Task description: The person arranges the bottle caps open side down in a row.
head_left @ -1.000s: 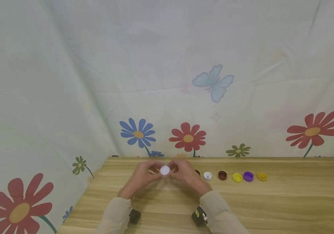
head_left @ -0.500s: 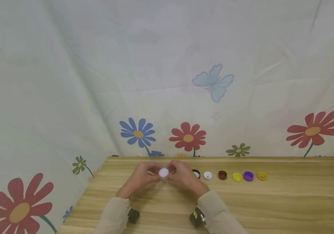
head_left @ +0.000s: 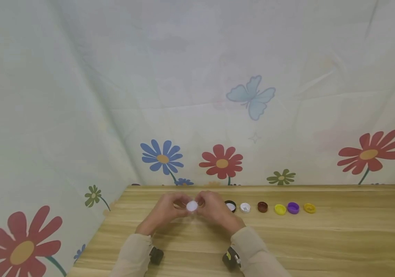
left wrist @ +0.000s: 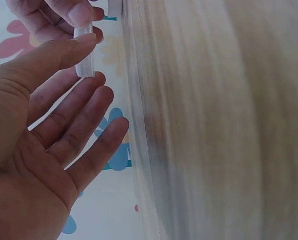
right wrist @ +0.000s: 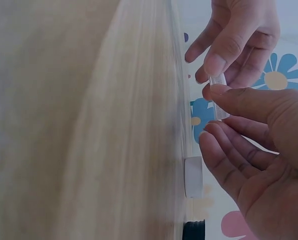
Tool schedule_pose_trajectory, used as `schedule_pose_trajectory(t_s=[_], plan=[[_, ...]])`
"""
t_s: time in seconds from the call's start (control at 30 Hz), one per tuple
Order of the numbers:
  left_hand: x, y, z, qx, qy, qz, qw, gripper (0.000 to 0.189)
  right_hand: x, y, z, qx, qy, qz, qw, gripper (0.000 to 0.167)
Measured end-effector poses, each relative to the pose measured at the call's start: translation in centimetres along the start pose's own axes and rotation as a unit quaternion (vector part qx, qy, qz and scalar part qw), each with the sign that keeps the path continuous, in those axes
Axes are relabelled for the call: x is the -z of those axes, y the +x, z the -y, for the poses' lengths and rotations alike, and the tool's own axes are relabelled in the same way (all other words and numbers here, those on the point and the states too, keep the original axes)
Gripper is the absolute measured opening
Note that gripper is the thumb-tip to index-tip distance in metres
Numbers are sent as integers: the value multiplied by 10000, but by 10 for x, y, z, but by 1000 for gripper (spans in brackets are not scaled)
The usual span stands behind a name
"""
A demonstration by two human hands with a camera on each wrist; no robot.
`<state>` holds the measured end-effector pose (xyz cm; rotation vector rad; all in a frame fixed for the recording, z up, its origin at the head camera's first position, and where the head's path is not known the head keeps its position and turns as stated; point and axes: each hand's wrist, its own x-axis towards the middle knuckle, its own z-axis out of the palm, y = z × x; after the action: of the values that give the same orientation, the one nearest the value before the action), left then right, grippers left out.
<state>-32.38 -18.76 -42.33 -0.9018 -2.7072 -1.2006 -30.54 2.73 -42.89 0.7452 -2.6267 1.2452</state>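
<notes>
Between my two hands is a white round bottle cap [head_left: 192, 206], raised above the table with its flat face toward the head camera. My left hand [head_left: 165, 209] pinches its left edge between thumb and fingers. On the opposite edge, the thumb and fingers of my right hand [head_left: 215, 207] pinch it too. Seen edge-on in the left wrist view, the cap [left wrist: 85, 52] has a ridged side. The other left fingers spread loosely away from it. Closest to the right hand on the table is a black cap [head_left: 230, 205] with a white inside.
Running right along the wooden table [head_left: 356, 238] are a white cap [head_left: 245, 207], a brown cap [head_left: 262, 207], a yellow cap [head_left: 280, 209], a purple cap [head_left: 293, 207] and a darker yellow cap [head_left: 309, 208]. Another white cap [right wrist: 193, 177] shows in the right wrist view. A flowered cloth [head_left: 183, 77] hangs behind.
Both hands and the white cap have shifted slightly left and down toward the body. The black cap, partly hidden before, shows more fully now. The cap stays pinched throughout.
</notes>
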Motion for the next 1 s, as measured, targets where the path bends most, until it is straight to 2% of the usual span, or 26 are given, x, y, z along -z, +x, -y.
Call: schedule_pose_trajectory(t_s=[0.3,0.57,0.77,1.0], plan=[[2,-3,-2,90,105,205,9997,29,-2,-2,8,-407,-90,261,9988,17],[2,-3,-1,215,-105,327,9992,29,-7,-2,9,-473,-134,182,9986,14],[0,-3,1,247,18,348,9991,28,-9,-2,10,-552,-55,167,9983,15],[1,-4,-1,497,188,405,9978,28,-12,-2,11,-639,-66,150,9978,15]])
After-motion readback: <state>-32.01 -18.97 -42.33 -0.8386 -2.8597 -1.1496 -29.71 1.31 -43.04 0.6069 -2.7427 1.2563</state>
